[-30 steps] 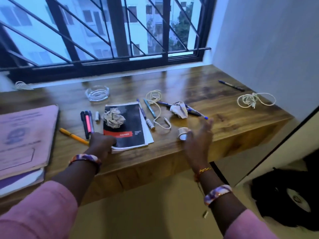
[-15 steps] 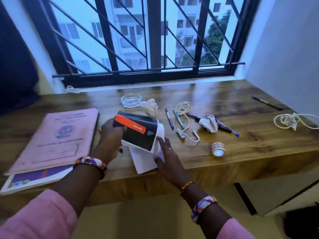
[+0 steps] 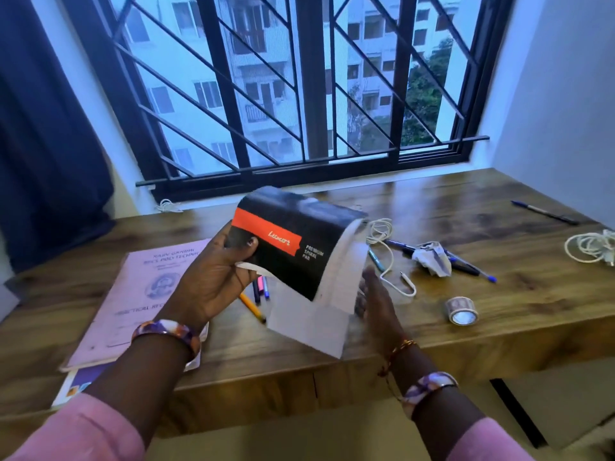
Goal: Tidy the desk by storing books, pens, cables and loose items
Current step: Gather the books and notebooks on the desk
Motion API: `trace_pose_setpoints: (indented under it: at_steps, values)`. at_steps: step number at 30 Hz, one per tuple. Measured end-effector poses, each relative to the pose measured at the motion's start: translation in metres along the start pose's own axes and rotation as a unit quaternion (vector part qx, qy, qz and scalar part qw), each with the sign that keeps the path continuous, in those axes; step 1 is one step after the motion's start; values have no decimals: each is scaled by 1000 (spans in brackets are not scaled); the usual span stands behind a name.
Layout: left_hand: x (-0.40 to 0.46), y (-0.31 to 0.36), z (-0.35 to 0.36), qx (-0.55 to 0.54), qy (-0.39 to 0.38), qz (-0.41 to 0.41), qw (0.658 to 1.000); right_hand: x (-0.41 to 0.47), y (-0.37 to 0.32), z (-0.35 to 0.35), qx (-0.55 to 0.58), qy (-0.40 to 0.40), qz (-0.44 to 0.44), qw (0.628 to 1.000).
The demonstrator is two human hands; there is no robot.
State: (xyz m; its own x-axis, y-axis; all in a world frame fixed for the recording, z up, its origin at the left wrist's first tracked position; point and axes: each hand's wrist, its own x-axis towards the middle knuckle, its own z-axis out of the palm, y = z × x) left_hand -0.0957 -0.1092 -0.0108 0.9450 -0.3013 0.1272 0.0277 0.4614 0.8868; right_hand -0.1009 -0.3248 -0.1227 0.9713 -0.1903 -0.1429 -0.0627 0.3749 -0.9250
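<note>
Lifted off the wooden table (image 3: 499,331) since a moment ago, the black-and-red spiral pad (image 3: 293,247) hangs bent in the left hand (image 3: 213,281), fingers clamped, right hand (image 3: 376,304) flat against its pages, ready for storing.

The desk (image 3: 499,331) has open wood along its front right edge, past the roll of tape (image 3: 461,311). Behind that, a white cable (image 3: 389,257), a crumpled paper (image 3: 432,259) lying on some pens (image 3: 472,269) crowd the middle. The far right corner is blocked by a coiled cord (image 3: 587,247). At left, a pink book (image 3: 139,294) covers the surface.
</note>
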Motion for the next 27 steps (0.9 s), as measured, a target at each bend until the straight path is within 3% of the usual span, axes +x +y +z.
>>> trace_pose_setpoints:
  at_steps: [4, 8, 11, 14, 17, 19, 23, 27]
  values:
    - [1, -1, 1, 79, 50, 17, 995, -9, -32, 15, 209, -122, 42, 969]
    - [1, -23, -8, 259, 140, 25, 955, -21, -60, 46, 232, -159, 29, 959]
    - [3, -16, -30, 324, 135, -10, 936, -18, -65, 73, 135, -128, 10, 983]
    - [-2, 6, -64, 220, 68, -99, 968, -11, -60, 108, 45, -99, -1, 994]
    - [-7, 34, -106, 144, 62, -170, 973, -3, -50, 155, 13, -160, 20, 987]
    - [-6, 47, -142, 154, 116, -164, 967, 7, -38, 193, -13, -202, 35, 979]
    - [-8, 49, -218, 281, 259, -149, 912, 30, 11, 266, -184, -201, 23, 962]
    - [-18, 47, -280, 418, 304, -112, 849, 49, 63, 307, -338, -211, 27, 917]
